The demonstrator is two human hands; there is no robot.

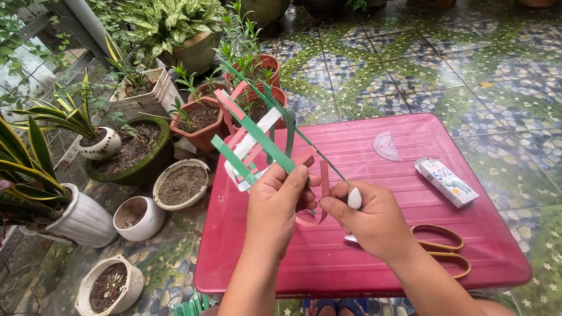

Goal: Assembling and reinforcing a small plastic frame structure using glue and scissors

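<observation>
Both hands [275,199] & forearms bare, no sleeves.

A low red plastic table [468,246] is standing on a tiled floor [468,70] patterned with green leaves and small white flowers; the tiles are looking wet and are catching soft daylight. Along the left, potted plants are crowding together: terracotta pots [202,120], a square white planter [153,96], a round mossy pot [137,153], and several white pots [85,221] holding only soil. Striped, sword-shaped leaves [26,158] are leaning in from the left edge. Behind them, a wire fence [41,70] is running along the upper left corner.
</observation>
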